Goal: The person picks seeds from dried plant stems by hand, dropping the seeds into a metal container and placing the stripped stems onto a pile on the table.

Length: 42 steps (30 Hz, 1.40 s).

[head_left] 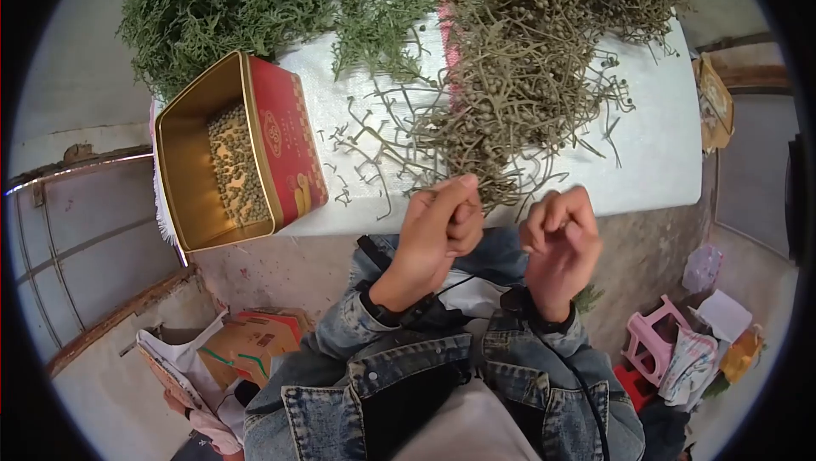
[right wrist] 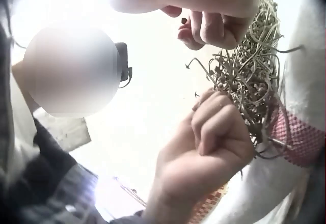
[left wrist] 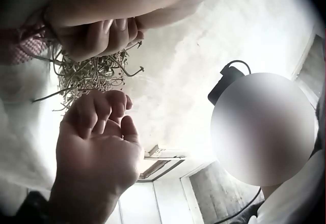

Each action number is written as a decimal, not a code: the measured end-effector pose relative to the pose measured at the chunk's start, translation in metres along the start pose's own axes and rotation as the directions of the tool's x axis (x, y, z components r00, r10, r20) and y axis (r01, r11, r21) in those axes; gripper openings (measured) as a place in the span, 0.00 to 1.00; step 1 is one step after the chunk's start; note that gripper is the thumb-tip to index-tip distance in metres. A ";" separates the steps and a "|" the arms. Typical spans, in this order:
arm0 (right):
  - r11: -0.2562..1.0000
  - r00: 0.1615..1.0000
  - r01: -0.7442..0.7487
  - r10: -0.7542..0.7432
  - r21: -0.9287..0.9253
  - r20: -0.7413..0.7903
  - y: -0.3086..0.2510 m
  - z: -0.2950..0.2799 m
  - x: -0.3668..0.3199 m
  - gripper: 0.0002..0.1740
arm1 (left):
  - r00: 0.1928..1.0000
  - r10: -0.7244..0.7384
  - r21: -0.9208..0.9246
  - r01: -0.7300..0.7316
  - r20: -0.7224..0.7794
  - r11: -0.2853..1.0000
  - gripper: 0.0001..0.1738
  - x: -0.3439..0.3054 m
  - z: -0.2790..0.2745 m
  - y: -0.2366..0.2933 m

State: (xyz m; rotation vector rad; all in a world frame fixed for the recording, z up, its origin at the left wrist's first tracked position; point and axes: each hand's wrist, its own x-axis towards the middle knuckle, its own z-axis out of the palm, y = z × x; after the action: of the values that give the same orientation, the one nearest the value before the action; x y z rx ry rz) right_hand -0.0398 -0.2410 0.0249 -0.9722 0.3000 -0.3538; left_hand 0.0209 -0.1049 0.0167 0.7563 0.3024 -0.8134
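My left hand (head_left: 438,227) is raised near the front edge of the table, its thumb pressed on the curled index finger. In the right wrist view, a thin hooked stem end (right wrist: 196,94) shows right at that hand's fingertips; the inside of the hand is hidden. Facing it, my right hand (head_left: 563,244) has its fingers curled in and pinches a small dark round seed pod (right wrist: 184,21) between thumb and fingertip. Just beyond both hands lies a heap of dried brown stems (head_left: 527,79) with round pods, several reaching the table edge.
A red and gold tin (head_left: 285,138) lies on its side at the left, mouth toward me, with loose round pods (head_left: 234,155) inside. Green leafy sprigs (head_left: 238,2) cover the back left. Loose stems (head_left: 374,138) are scattered on the white woven sheet (head_left: 646,155). A pink stool (head_left: 654,342) stands low at right.
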 end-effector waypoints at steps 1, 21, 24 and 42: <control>0.992 0.993 -0.110 0.112 0.055 -0.039 -0.007 0.000 0.006 0.19 | 1.000 -0.006 -0.004 0.006 0.009 1.000 0.23 0.000 -0.002 0.000; 0.329 0.907 0.376 0.059 -0.866 0.416 -0.032 0.022 0.034 0.11 | 0.994 0.103 0.176 -0.095 -0.036 0.980 0.12 -0.024 -0.013 0.021; 0.391 0.925 0.305 0.095 -0.869 0.367 -0.032 0.017 0.035 0.10 | 0.905 0.419 0.698 -0.250 -0.080 0.672 0.11 -0.050 -0.015 0.035; 0.139 0.693 0.720 -0.099 -0.679 0.714 -0.024 -0.005 0.021 0.07 | 0.994 -0.104 0.587 0.102 -0.031 0.803 0.26 -0.007 0.010 0.016</control>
State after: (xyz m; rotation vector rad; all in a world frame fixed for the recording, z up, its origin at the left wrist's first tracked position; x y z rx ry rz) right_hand -0.0262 -0.2660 0.0405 -2.4098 -0.4211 -0.4240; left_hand 0.0276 -0.1012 0.0351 1.3340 0.0795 -1.0280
